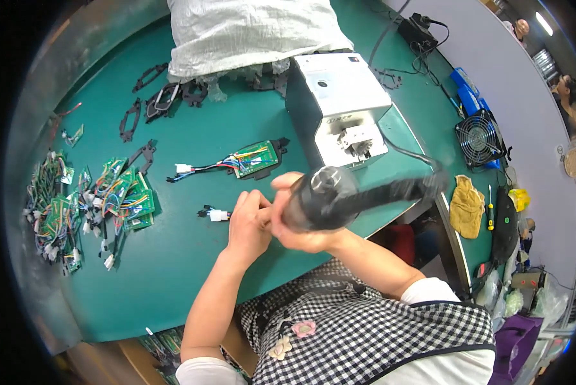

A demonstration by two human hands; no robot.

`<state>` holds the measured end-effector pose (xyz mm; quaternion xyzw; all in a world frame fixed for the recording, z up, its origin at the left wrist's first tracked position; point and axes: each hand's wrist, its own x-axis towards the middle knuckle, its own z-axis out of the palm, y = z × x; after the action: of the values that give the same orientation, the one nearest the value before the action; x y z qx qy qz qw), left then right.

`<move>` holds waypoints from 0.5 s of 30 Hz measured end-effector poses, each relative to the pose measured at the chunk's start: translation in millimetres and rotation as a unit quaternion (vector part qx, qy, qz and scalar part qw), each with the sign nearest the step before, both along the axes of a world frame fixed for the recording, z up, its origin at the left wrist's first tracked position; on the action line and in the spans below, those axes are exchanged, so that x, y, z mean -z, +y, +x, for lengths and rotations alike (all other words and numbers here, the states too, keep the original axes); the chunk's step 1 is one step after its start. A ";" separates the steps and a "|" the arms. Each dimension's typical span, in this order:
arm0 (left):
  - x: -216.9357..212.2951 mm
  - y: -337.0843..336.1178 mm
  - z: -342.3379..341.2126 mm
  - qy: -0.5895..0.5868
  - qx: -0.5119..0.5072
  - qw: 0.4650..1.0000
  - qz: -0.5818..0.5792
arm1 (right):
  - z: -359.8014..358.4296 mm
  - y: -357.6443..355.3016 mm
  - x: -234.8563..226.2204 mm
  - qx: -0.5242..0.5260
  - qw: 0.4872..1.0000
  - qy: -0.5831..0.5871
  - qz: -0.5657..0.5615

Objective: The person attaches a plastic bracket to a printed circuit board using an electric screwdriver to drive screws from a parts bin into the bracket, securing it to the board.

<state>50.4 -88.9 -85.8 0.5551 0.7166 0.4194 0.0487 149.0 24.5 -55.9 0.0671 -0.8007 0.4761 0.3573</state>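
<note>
My right hand is wrapped round a black power screwdriver, held upright with its round end toward me. A thick black cord or arm runs from it to the right, blurred. My left hand is close against the right one, fingers bent and closed; what they press on is hidden under the hands. A white wire connector with short dark leads sticks out to the left of my left hand. Beyond the hands, a green circuit board with coloured wires lies on a black bracket.
Wired circuit boards are heaped at the left of the green table. Black plastic brackets lie farther back by a white woven sack. A white and black machine stands behind my right hand; a fan and yellow glove lie farther right.
</note>
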 end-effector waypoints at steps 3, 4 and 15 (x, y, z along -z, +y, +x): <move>-1.9 -3.8 -0.2 0.033 -0.003 0.999 -0.017 | 18.8 -1.6 -28.7 0.004 0.939 0.082 -0.334; -6.1 -3.6 -0.2 0.043 -0.001 0.999 -0.010 | 27.9 6.8 -41.6 0.033 0.918 0.176 -0.353; -7.7 9.8 -73.4 0.143 -0.037 0.989 0.008 | 91.2 14.3 55.1 0.193 0.933 0.042 -0.302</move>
<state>-23.1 -79.1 -78.2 0.5828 0.7330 0.3429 -0.0740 240.1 38.9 -111.0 -0.1802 -0.6014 0.6136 0.4789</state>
